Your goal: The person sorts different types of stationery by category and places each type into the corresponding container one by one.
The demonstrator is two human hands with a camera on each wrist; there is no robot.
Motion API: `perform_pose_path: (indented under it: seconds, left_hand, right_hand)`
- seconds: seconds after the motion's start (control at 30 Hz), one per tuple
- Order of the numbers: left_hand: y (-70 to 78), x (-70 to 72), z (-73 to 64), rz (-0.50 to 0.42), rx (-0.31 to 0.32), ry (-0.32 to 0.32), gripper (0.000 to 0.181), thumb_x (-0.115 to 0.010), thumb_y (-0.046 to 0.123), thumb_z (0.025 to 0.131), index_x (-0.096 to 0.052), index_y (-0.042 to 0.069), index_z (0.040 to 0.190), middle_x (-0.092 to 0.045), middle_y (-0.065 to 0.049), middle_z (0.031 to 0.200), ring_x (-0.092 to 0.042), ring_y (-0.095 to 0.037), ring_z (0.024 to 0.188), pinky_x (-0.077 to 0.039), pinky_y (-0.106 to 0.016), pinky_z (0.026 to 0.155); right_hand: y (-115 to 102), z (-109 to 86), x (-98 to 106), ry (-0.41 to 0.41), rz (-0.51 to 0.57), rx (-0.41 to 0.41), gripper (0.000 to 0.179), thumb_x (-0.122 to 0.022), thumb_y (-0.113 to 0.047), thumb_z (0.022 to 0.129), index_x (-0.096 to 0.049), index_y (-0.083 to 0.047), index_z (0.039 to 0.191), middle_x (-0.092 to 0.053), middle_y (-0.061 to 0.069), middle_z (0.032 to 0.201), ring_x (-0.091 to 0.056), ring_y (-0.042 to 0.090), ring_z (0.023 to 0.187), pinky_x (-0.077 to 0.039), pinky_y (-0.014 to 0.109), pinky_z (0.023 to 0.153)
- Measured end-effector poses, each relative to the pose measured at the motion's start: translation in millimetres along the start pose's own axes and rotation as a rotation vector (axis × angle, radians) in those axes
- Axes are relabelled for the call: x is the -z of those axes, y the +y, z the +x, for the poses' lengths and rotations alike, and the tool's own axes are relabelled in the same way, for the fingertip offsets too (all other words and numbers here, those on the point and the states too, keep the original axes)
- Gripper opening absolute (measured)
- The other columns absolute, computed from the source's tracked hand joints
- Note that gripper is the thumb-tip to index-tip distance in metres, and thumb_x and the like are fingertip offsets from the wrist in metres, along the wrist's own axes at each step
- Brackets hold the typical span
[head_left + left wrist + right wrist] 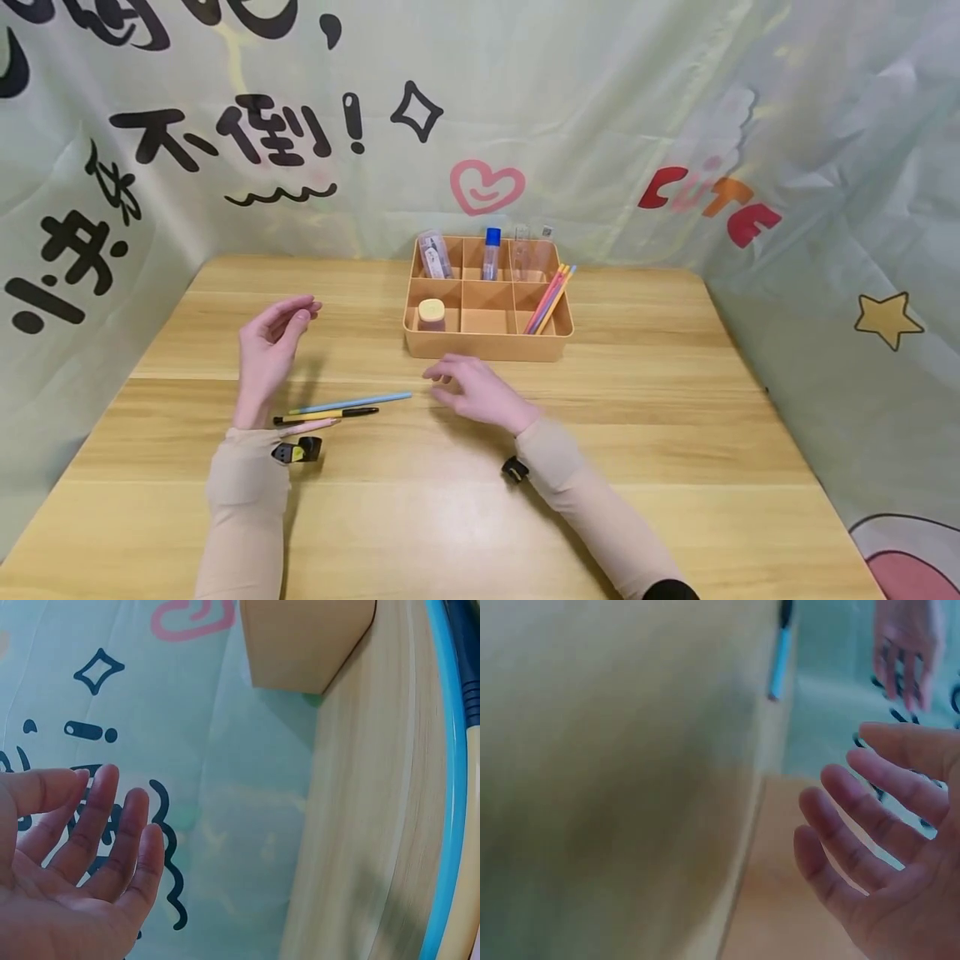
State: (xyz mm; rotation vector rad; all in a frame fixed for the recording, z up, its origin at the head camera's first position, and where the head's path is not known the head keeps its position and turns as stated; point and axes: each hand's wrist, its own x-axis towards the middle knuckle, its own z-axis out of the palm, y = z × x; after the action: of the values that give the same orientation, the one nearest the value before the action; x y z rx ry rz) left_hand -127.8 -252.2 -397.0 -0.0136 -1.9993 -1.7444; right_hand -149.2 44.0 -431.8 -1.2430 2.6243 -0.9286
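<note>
My left hand (266, 346) hovers over the left part of the table, its fingers loosely bent around nothing. Beside its wrist lie a blue pen (352, 403), a yellow-and-black pen (330, 414) and a pink pen (309, 426), side by side. In the left wrist view the blue pen (450, 787) runs along the right edge. My right hand (480, 393) hangs relaxed and empty in front of the tan organizer box (487, 347), near the tip of the blue pen. The right wrist view shows its spread, slightly bent fingers (855, 855).
The organizer's compartments hold a yellow-capped jar (431, 315), a blue-capped tube (491, 254), a pale packet (435, 255), clear containers (521, 250) and several colored pens (551, 300). A printed cloth (600, 125) hangs behind and beside the wooden table (660, 383).
</note>
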Motion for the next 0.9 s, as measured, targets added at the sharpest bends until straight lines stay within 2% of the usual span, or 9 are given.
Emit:
perform_pose_path:
  seconds: [0.2, 0.33, 0.43, 0.57, 0.7, 0.9]
  left_hand:
    - [-0.9, -1.4, 0.4, 0.014, 0.019, 0.007, 0.027, -0.061, 0.007, 0.099, -0.066, -0.009, 0.121, -0.073, 0.019, 0.102, -0.068, 0.000, 0.098, -0.052, -0.009, 0.089]
    - [-0.5, -1.6, 0.2, 0.017, 0.034, -0.004, 0.028, -0.061, 0.008, 0.099, -0.066, -0.008, 0.121, -0.072, 0.019, 0.103, -0.068, 0.000, 0.099, -0.051, -0.009, 0.089]
    - [-0.1, -0.1, 0.3, -0.012, 0.050, 0.003, 0.027, -0.062, 0.007, 0.099, -0.066, -0.008, 0.121, -0.073, 0.017, 0.103, -0.069, -0.002, 0.099, -0.051, -0.009, 0.089]
    - [0.2, 0.9, 1.2, -0.039, 0.040, 0.018, 0.025, -0.062, 0.005, 0.098, -0.067, -0.009, 0.119, -0.074, 0.015, 0.102, -0.070, -0.004, 0.098, -0.052, -0.009, 0.088]
    - [-0.2, -0.3, 1.7, -0.047, 0.028, 0.016, 0.025, -0.063, 0.003, 0.098, -0.067, -0.011, 0.117, -0.075, 0.014, 0.101, -0.070, -0.004, 0.096, -0.053, -0.009, 0.087]
    - [-0.7, -0.9, 0.8, -0.046, 0.043, 0.010, 0.025, -0.063, 0.004, 0.098, -0.067, -0.010, 0.118, -0.074, 0.014, 0.102, -0.069, -0.004, 0.096, -0.052, -0.009, 0.087]
  right_hand:
    - [-10, 20.1, -19, -0.068, -0.116, 0.010, 0.034, -0.068, -0.023, 0.097, -0.067, -0.009, 0.128, -0.069, 0.006, 0.121, -0.066, 0.018, 0.101, -0.055, 0.032, 0.092]
    - [-17, 31.4, -25, -0.103, -0.194, 0.022, 0.031, -0.069, -0.025, 0.096, -0.069, -0.012, 0.124, -0.068, 0.002, 0.115, -0.065, 0.014, 0.094, -0.054, 0.027, 0.085]
    - [-24, 40.0, -30, -0.134, -0.266, 0.045, 0.028, -0.070, -0.026, 0.095, -0.071, -0.014, 0.121, -0.069, 0.000, 0.112, -0.065, 0.012, 0.095, -0.054, 0.025, 0.084]
    - [-32, 49.0, -34, -0.188, -0.360, 0.068, 0.023, -0.070, -0.028, 0.095, -0.073, -0.018, 0.116, -0.069, -0.003, 0.109, -0.064, 0.012, 0.097, -0.054, 0.027, 0.086]
    - [-35, 55.2, -38, -0.221, -0.404, 0.076, 0.016, -0.070, -0.028, 0.095, -0.074, -0.020, 0.109, -0.067, -0.004, 0.101, -0.061, 0.010, 0.090, -0.052, 0.026, 0.080]
    - [-33, 63.6, -43, -0.198, -0.408, 0.065, 0.004, -0.070, -0.021, 0.094, -0.074, -0.019, 0.095, -0.066, -0.006, 0.090, -0.057, 0.008, 0.078, -0.048, 0.022, 0.071]
